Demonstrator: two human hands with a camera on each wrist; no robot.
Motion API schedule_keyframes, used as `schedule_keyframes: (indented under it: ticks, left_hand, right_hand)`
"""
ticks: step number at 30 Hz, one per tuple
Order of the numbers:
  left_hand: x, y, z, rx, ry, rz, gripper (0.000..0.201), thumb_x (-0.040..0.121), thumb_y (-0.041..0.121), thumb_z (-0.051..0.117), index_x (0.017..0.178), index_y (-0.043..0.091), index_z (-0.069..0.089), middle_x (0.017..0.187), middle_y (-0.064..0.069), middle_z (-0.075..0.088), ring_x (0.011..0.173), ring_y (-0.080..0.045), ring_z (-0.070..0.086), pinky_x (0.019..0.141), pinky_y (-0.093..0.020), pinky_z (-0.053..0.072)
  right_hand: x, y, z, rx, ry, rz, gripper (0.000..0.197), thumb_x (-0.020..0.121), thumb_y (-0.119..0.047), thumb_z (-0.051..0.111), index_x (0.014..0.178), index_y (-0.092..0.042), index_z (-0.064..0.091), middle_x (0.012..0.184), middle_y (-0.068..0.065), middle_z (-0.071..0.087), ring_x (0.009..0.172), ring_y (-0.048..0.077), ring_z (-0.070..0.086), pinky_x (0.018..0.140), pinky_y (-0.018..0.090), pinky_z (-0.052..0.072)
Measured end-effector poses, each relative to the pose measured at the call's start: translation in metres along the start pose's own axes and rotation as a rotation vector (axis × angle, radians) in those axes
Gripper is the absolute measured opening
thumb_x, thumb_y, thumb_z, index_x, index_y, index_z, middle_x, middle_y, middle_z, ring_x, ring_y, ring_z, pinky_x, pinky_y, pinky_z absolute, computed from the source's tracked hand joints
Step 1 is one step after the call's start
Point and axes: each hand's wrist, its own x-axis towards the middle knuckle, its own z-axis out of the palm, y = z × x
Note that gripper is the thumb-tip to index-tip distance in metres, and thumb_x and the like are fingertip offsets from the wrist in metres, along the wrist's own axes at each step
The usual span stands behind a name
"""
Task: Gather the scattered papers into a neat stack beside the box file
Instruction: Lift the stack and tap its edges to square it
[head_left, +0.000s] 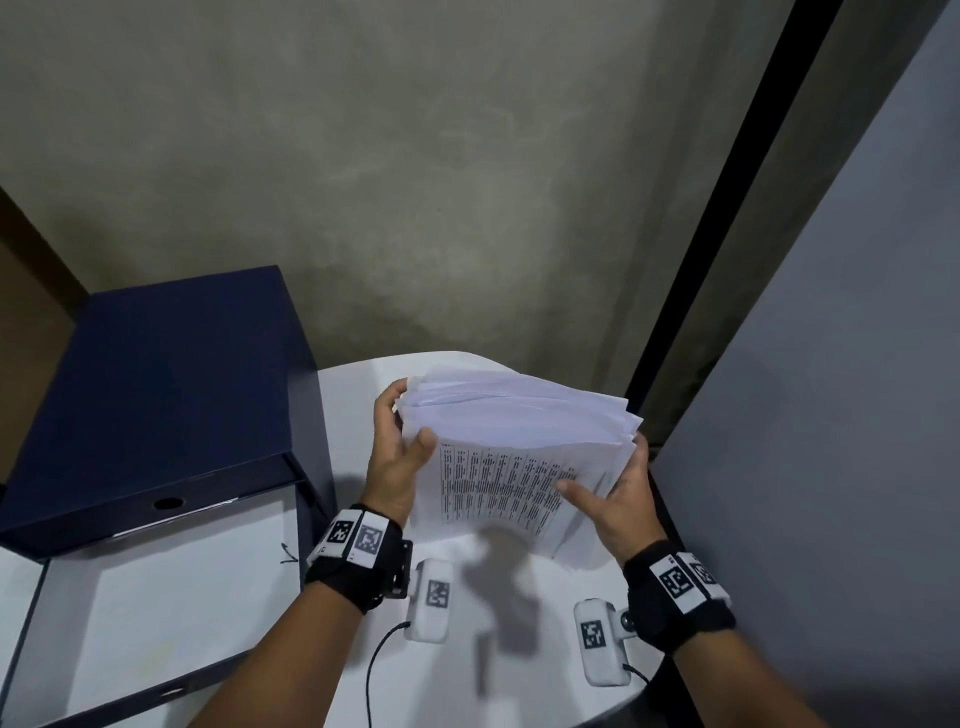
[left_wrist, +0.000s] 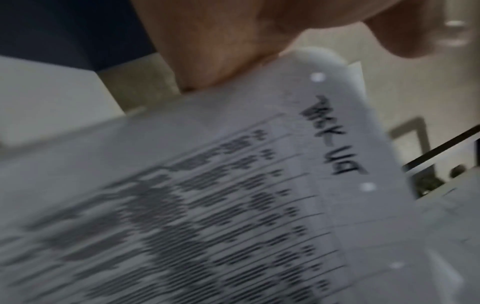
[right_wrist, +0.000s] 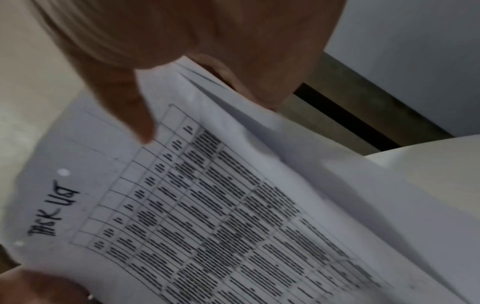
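A thick bundle of white papers (head_left: 514, 431) hangs tilted above the white round table (head_left: 358, 395), its edges uneven and fanned. The top sheet carries a printed table and handwriting. My left hand (head_left: 404, 423) grips the bundle's left end, thumb on top and fingers behind. My right hand (head_left: 615, 480) holds the right end, thumb pressed on the printed sheet. The dark blue box file (head_left: 156, 384) stands to the left. In the left wrist view my thumb (left_wrist: 221, 61) pinches the papers (left_wrist: 233, 205). The right wrist view shows my thumb (right_wrist: 135, 115) on the papers (right_wrist: 221, 205).
A white-lined open part of the box file (head_left: 171, 603) lies at the lower left. A concrete wall (head_left: 415, 182) rises behind the table. A grey panel (head_left: 831, 415) stands close on the right, past a dark gap. Bare table surface (head_left: 493, 649) shows under the papers.
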Motion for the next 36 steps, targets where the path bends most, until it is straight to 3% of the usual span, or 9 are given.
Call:
schedule_keyframes:
  ticks: [3, 5, 8, 11, 15, 19, 24, 28, 36]
  left_hand:
    - [-0.007, -0.015, -0.015, 0.171, -0.028, -0.104, 0.1, 0.055, 0.023, 0.091, 0.136, 0.015, 0.033, 0.124, -0.002, 0.058, 0.116, -0.021, 0.058, 0.096, -0.031, 0.05]
    - [-0.01, -0.017, -0.012, 0.355, 0.03, -0.109, 0.067, 0.07, 0.005, 0.081, 0.126, 0.016, 0.047, 0.114, 0.002, 0.065, 0.109, -0.014, 0.063, 0.091, -0.022, 0.052]
    - [-0.007, -0.015, -0.004, 0.403, 0.103, -0.085, 0.039, 0.082, -0.001, 0.07, 0.118, 0.006, 0.059, 0.105, 0.003, 0.069, 0.096, 0.0, 0.067, 0.095, -0.032, 0.053]
    - [-0.007, -0.013, -0.008, 0.304, 0.119, -0.113, 0.051, 0.074, -0.001, 0.07, 0.122, 0.007, 0.054, 0.106, -0.004, 0.07, 0.101, -0.018, 0.067, 0.09, -0.038, 0.053]
    - [-0.012, -0.014, -0.015, 0.226, 0.088, -0.175, 0.063, 0.068, -0.018, 0.068, 0.119, 0.014, 0.05, 0.107, -0.009, 0.066, 0.104, -0.027, 0.061, 0.088, -0.037, 0.055]
    - [-0.012, -0.011, -0.014, 0.228, 0.036, -0.177, 0.057, 0.067, -0.001, 0.072, 0.12, -0.006, 0.056, 0.116, -0.023, 0.066, 0.112, -0.037, 0.061, 0.093, -0.036, 0.054]
    - [-0.009, -0.007, -0.011, 0.171, 0.029, -0.219, 0.063, 0.055, -0.007, 0.065, 0.113, 0.014, 0.055, 0.106, -0.013, 0.066, 0.099, -0.025, 0.063, 0.09, -0.041, 0.051]
    - [-0.008, -0.01, -0.008, 0.182, 0.04, -0.248, 0.068, 0.057, -0.002, 0.069, 0.123, -0.001, 0.053, 0.106, -0.014, 0.068, 0.097, -0.023, 0.065, 0.092, -0.038, 0.052]
    - [-0.01, -0.014, -0.007, 0.206, 0.077, -0.255, 0.061, 0.064, 0.0, 0.075, 0.122, 0.004, 0.057, 0.117, -0.018, 0.067, 0.108, -0.03, 0.063, 0.098, -0.043, 0.05]
  right_hand:
    - [0.002, 0.013, -0.002, -0.107, 0.08, 0.077, 0.057, 0.079, 0.0, 0.074, 0.128, -0.015, 0.049, 0.116, -0.002, 0.066, 0.107, 0.006, 0.064, 0.102, 0.045, 0.048]
    - [0.004, 0.012, 0.001, -0.113, 0.128, 0.097, 0.037, 0.085, -0.004, 0.069, 0.121, -0.007, 0.058, 0.111, 0.001, 0.07, 0.104, 0.011, 0.067, 0.1, 0.049, 0.049]
    - [0.007, 0.002, 0.007, -0.076, 0.166, 0.106, 0.027, 0.087, -0.005, 0.067, 0.113, -0.011, 0.063, 0.104, -0.002, 0.073, 0.098, 0.01, 0.069, 0.096, 0.043, 0.052]
    - [0.005, 0.003, 0.006, -0.055, 0.138, 0.117, 0.039, 0.08, 0.0, 0.062, 0.118, -0.011, 0.057, 0.107, 0.006, 0.072, 0.101, 0.018, 0.069, 0.094, 0.046, 0.053]
    - [-0.003, 0.013, 0.003, -0.086, 0.143, 0.115, 0.052, 0.08, 0.017, 0.049, 0.12, -0.018, 0.05, 0.104, 0.002, 0.066, 0.091, 0.001, 0.066, 0.087, 0.036, 0.052]
    - [-0.002, 0.016, 0.005, -0.061, 0.188, 0.091, 0.056, 0.082, 0.021, 0.044, 0.114, -0.026, 0.048, 0.104, 0.0, 0.064, 0.091, -0.001, 0.064, 0.084, 0.028, 0.049]
    - [-0.001, 0.016, 0.006, 0.024, 0.142, 0.132, 0.07, 0.069, 0.024, 0.04, 0.114, -0.03, 0.042, 0.111, 0.001, 0.06, 0.103, 0.011, 0.06, 0.093, 0.04, 0.048]
    - [0.002, 0.015, 0.01, -0.004, 0.073, 0.135, 0.07, 0.074, 0.025, 0.043, 0.126, -0.021, 0.036, 0.118, -0.002, 0.056, 0.115, 0.019, 0.054, 0.099, 0.037, 0.044]
    - [0.005, 0.016, 0.012, -0.045, 0.051, 0.142, 0.069, 0.082, 0.022, 0.046, 0.135, -0.019, 0.033, 0.118, -0.012, 0.056, 0.108, -0.004, 0.054, 0.093, 0.023, 0.043]
